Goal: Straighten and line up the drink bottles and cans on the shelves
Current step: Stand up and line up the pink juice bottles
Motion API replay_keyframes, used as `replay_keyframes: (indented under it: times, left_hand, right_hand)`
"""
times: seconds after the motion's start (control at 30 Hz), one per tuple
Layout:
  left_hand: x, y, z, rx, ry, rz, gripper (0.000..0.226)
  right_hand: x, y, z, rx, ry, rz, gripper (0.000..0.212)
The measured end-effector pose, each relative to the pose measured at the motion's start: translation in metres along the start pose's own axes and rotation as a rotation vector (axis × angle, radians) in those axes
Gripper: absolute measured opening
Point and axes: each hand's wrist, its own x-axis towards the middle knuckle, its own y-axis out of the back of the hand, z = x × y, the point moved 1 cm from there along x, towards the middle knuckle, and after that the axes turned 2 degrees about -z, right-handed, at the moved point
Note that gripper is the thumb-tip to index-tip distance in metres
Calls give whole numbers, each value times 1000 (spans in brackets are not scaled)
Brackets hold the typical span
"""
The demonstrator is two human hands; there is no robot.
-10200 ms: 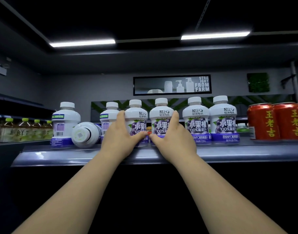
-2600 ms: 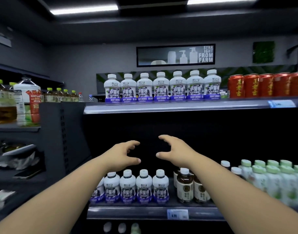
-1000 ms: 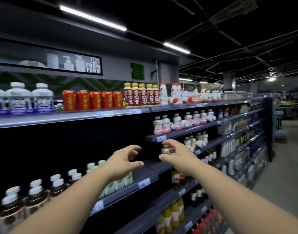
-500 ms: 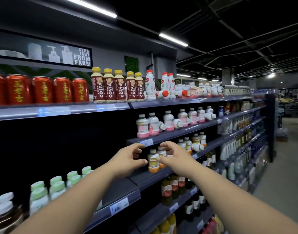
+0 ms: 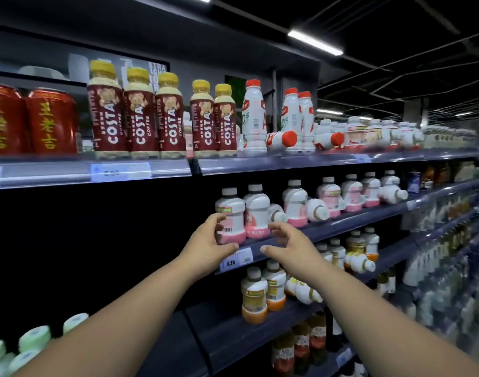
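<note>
The left hand (image 5: 205, 247) curls beside the pink-labelled white plastic bottle (image 5: 231, 217) — grip unclear. The right hand (image 5: 288, 244) spreads open, empty — likely bracketing it for straightening.

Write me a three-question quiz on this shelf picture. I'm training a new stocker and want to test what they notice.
1. True or false: all five Costa coffee bottles on the top shelf stand upright.
2. Multiple choice: which thing is the left hand nearest? A) a red can. B) the pink-labelled bottle at the left end of its row. C) an orange-labelled bottle.
3. Count: how many red-capped white bottles on the top shelf lie on their sides?

Key: 1 true; 2 B; 3 two.
</note>
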Motion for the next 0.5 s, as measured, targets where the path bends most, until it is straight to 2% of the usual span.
replay_keyframes:
  times: [0.1,0.2,0.33,0.5]
  left_hand:
    - [29,-17,-12,-41,44,164,83]
    - [51,-32,-18,58,120,285,100]
    - [80,-45,-29,163,259,402,98]
    - [87,-45,-37,201,342,453,91]
  right_hand:
    - [48,-4,23,-18,64,-20,70]
    - [90,-10,38,-54,152,32,82]
    - [134,-19,47,-101,270,131,89]
    - [156,-30,52,-108,296,118,88]
